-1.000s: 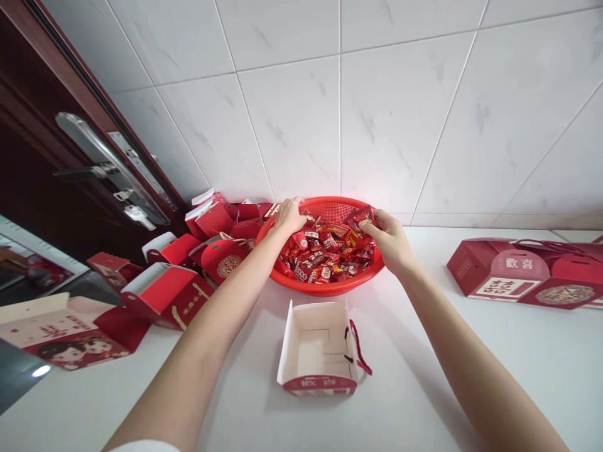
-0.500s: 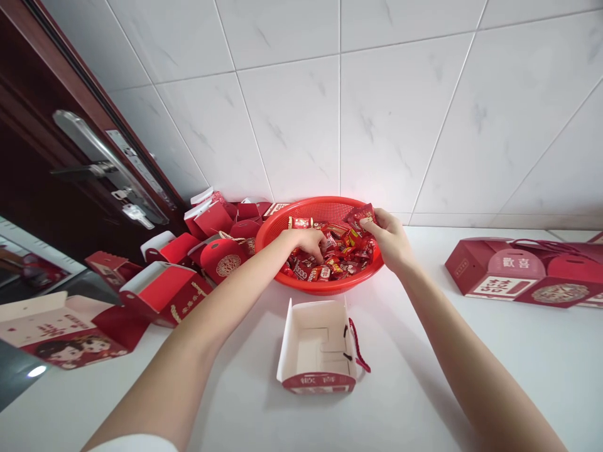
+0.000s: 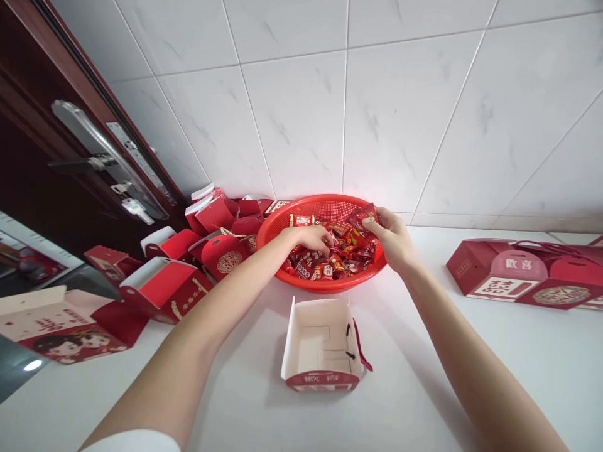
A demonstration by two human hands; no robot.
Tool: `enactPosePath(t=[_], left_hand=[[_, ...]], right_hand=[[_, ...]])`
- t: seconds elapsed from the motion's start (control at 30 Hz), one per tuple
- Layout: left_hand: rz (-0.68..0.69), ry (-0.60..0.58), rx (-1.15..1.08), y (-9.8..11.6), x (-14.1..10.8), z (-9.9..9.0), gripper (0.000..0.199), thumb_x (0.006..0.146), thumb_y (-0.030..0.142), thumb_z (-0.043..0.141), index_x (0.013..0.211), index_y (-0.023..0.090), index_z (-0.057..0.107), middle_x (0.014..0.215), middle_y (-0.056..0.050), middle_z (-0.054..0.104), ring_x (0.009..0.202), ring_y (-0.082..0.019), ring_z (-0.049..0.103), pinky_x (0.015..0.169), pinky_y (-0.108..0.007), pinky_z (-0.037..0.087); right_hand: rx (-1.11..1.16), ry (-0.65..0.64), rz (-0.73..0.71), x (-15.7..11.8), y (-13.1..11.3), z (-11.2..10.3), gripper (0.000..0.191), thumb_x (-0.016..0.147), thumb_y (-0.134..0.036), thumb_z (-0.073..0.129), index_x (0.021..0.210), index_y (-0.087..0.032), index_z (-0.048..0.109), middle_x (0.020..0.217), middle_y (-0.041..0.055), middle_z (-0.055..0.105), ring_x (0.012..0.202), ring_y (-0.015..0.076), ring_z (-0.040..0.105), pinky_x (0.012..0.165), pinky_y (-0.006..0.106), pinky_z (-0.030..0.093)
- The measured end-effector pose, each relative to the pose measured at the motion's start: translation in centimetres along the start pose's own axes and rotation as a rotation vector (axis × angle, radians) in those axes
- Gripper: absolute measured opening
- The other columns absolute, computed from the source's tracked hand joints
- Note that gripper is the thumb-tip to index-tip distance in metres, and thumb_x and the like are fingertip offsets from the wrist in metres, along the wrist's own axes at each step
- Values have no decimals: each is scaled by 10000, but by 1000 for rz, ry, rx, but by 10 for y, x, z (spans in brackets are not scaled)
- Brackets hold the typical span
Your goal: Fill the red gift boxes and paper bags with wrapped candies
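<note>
A red plastic basket (image 3: 325,286) holds many wrapped candies (image 3: 346,248). My left hand (image 3: 311,238) is over the middle of the candies with its fingers bent down among them; what its fingertips hold, if anything, is hidden. At the basket's right rim, my right hand (image 3: 393,237) pinches a dark red candy packet (image 3: 362,216) between thumb and fingers. In front of the basket stands an open red and white box (image 3: 321,345) with a twisted red cord (image 3: 362,348) on its right side; its inside shows bare.
Several red gift boxes (image 3: 167,285) crowd the left, one with cartoon figures (image 3: 70,333). Closed red boxes (image 3: 522,273) stand at the right on the white table (image 3: 405,389). A tiled wall (image 3: 391,125) rises behind, and a dark door (image 3: 28,144) is at the left.
My left hand has shifted slightly up and right among the candies. My right hand keeps its grip on the packet. The whole view has moved a little.
</note>
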State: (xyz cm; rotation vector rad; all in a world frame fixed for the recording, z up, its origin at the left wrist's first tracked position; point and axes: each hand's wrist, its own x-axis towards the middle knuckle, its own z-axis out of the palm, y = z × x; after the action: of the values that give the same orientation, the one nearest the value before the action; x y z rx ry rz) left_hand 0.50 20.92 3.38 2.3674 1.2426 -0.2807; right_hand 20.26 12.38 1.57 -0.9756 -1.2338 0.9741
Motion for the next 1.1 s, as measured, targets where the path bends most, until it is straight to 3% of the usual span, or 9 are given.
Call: enactPosePath(t=[0.17,0.3,0.53,0.73,0.83,0.93,1.03,1.1], left_hand=[[65,48,23,2,1,3,155,769,272,692,881,227,789,923,10,780,846,-175,675,732,-210,461],[64,133,44,3,3,2,211,782,240,659,937,206,798,877,-9,778,803,-181,677,737,-222,470],[-182,376,290,9,0,0,225,825,190,595,930,239,787,1025,-61,779,969,-262,697,781,-301,487],[-229,499,342,10,2,-1,234,848,152,562,876,209,788,1101,-121,742,1038,-304,669,885,-366,491],[-224,545,349,5,4,0,275,817,103,574,958,187,796,1126,-157,711,1046,-333,659,890,-395,498],[-84,506,314,0,9,2,350,807,82,577,1058,210,786,1110,-122,696,1067,-299,654,903,-351,500],[73,358,275,1,13,6,379,784,124,634,1118,239,772,1112,-79,683,1030,-255,664,910,-307,508],[87,271,344,4,15,8,417,749,123,671,1139,237,764,1145,-90,669,1063,-270,658,918,-314,515]], right_hand=[[4,-27,-19,0,0,0,223,765,-393,688,920,-237,649,916,34,731,887,241,680,847,423,554],[-7,-14,-37,1,0,1,219,761,-392,688,911,-239,642,925,39,730,896,242,676,852,421,553],[-20,4,-44,1,0,3,245,740,-406,675,900,-226,635,916,40,721,870,240,664,828,422,553],[-35,5,-60,0,2,3,268,744,-423,664,922,-224,636,918,34,718,888,238,658,821,394,543],[-56,5,-81,-2,0,5,252,758,-420,645,914,-222,632,912,27,710,873,226,653,822,380,532],[-70,1,-91,-2,0,6,224,758,-406,637,889,-226,626,891,14,701,861,217,648,817,365,522],[-55,11,-86,-1,2,7,221,740,-406,639,874,-231,624,876,7,698,857,216,645,804,360,519],[-38,19,-78,0,3,7,225,735,-411,643,868,-230,625,874,9,698,861,218,644,800,360,519]])
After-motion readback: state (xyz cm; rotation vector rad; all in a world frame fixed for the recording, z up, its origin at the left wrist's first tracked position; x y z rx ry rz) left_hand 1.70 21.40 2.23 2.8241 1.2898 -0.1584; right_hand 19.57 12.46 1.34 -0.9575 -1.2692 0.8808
